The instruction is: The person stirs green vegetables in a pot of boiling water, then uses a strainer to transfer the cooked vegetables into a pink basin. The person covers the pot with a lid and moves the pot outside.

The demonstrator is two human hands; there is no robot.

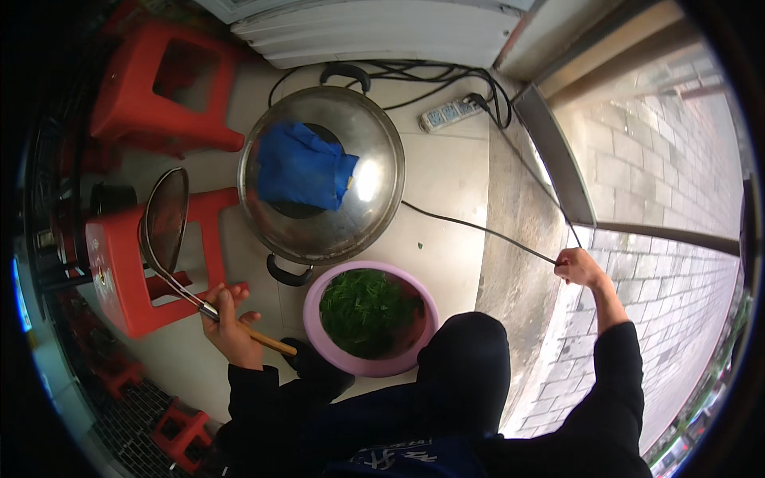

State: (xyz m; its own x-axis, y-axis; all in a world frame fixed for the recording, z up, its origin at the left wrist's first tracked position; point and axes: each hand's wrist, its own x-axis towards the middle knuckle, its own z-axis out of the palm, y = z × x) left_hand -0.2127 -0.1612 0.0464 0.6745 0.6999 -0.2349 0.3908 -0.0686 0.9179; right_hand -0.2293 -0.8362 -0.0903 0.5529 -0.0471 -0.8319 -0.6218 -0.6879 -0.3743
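My left hand (230, 331) holds a wire-mesh skimmer (167, 221) by its wooden handle (269, 342), mesh head up beside a red stool. In my right hand (578, 267), out to the right above the doorway, a black power cable (478, 228) is gripped. One stretch of it runs back towards the wok, another up to the power strip. A large wok with a domed metal lid (373, 143) stands on the floor ahead. Folded blue cloth (302, 170) lies over the lid's middle. Nearer my knees sits a pink basin (312, 310) of chopped green leaves (367, 310) in liquid.
Red plastic stools (125, 275) stand at the left. A power strip (451, 113) with a plug in it lies near coiled black cable (430, 71) by a white cabinet (382, 30). At the right, a door sill (508, 275) borders brick paving (639, 143).
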